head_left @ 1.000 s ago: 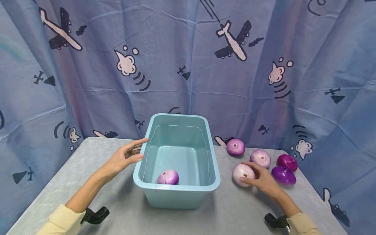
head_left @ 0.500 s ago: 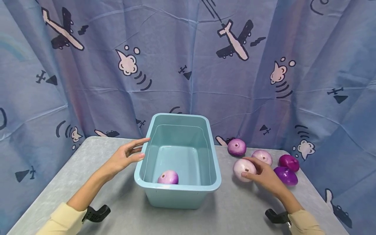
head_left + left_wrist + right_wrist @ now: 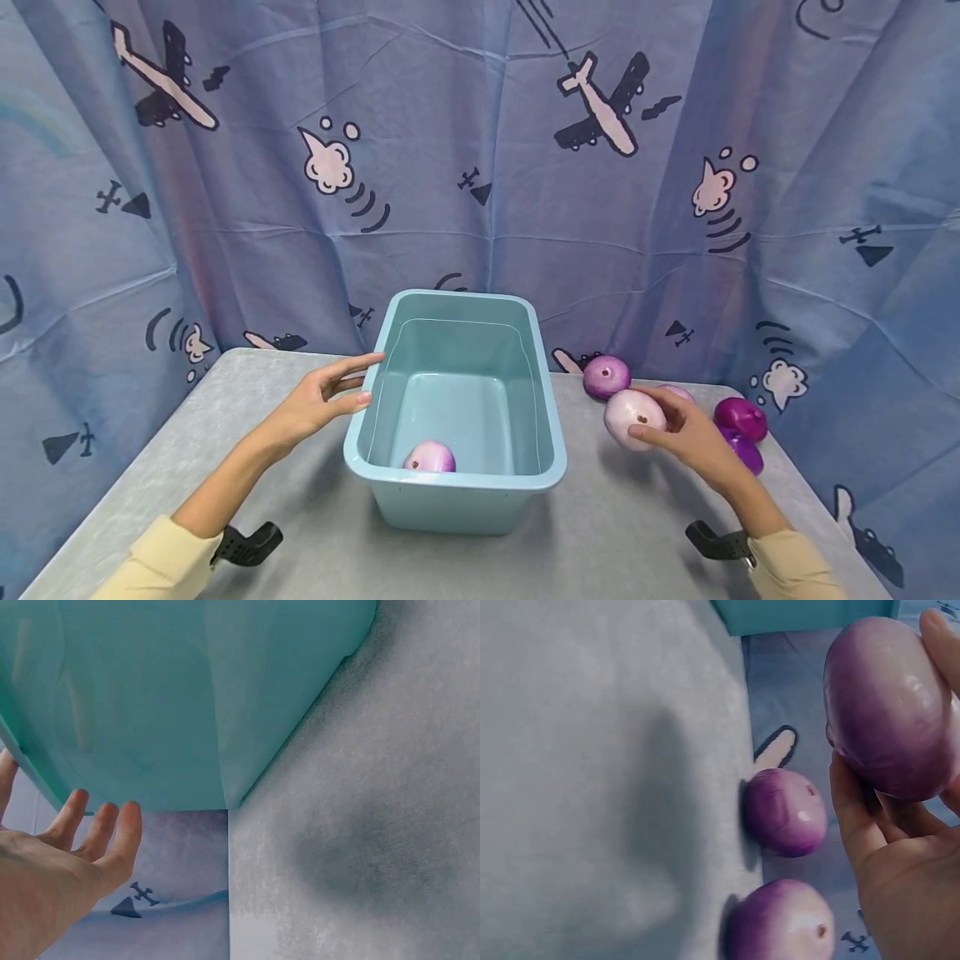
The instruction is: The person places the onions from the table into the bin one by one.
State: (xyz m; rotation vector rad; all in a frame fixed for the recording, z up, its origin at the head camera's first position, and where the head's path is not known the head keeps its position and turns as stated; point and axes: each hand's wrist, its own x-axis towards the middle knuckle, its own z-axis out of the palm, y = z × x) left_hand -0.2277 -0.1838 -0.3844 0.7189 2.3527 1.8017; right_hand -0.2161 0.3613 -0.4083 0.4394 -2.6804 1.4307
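Pale onion (image 3: 679, 390) behind right hand (image 3: 686, 433): mostly hidden. Dark onion (image 3: 744, 451) partly covered by same hand. Onion in bin (image 3: 429, 457): lower part hidden by bin's (image 3: 457, 479) near rim. Left wrist view: left hand (image 3: 56, 881) cut off at edge.

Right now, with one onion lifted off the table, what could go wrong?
The right hand holds the pale onion in a fingertip grip; smooth and round, it could slip. Three onions lie loose near the table's back edge, and the sleeve might knock the dark onion off. The bin could slide; the left hand merely rests beside it.
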